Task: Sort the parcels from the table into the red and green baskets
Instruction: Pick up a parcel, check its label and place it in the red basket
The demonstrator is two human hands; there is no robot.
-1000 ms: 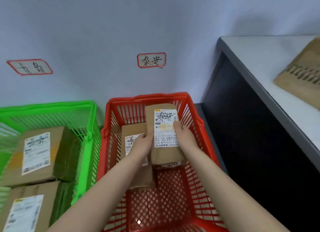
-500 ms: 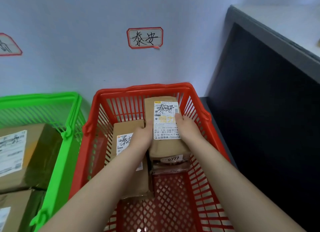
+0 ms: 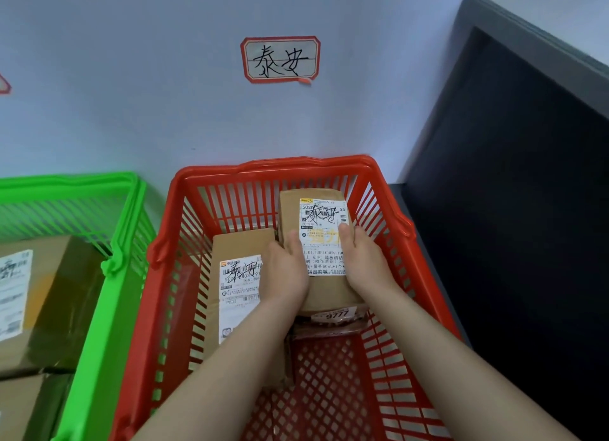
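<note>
A brown cardboard parcel with a white shipping label is held inside the red basket, toward its far right. My left hand grips its left side and my right hand grips its right side. Under its near end lies another parcel with a "9777" sticker. A second brown parcel with a handwritten label lies flat in the basket's left half, partly hidden by my left arm. The green basket stands to the left and holds two larger brown boxes.
A red-framed paper sign hangs on the pale wall above the red basket. A dark table side rises on the right, close to the basket's right rim. Another sign's edge shows at far left.
Both hands have carried the parcel lower and farther into the red basket. The view has swung down and right, so the table top and left sign have left the frame.
</note>
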